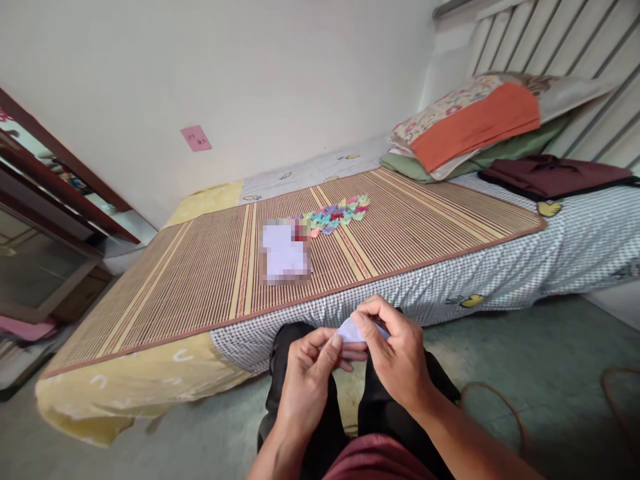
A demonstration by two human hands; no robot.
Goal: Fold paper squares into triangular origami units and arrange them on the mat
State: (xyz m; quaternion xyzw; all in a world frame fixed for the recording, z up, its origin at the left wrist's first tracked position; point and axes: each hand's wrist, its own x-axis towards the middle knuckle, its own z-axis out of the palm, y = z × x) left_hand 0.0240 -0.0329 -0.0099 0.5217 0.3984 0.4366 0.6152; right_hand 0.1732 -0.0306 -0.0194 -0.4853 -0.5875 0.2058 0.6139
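Between my two hands is a small folded piece of pale lavender paper [349, 331], held above my lap. My left hand [314, 363] pinches its left end between thumb and fingers. At the other end, the thumb and fingers of my right hand [393, 343] close on the paper and cover part of it. Ahead on the bamboo mat lies a stack of pale lavender paper [285, 257], blurred by pixelation. Several small folded paper pieces [337, 215] in many colours lie in rows just right of and behind the stack.
The striped bamboo mat [200, 287] covers a bed with a checked sheet [575, 253]. Pillows [475, 127] and a folded maroon cloth [555, 177] lie at the right by the slatted headboard [560, 47]. A pink note [196, 138] is on the wall. A brown cord [500, 393] lies on the floor.
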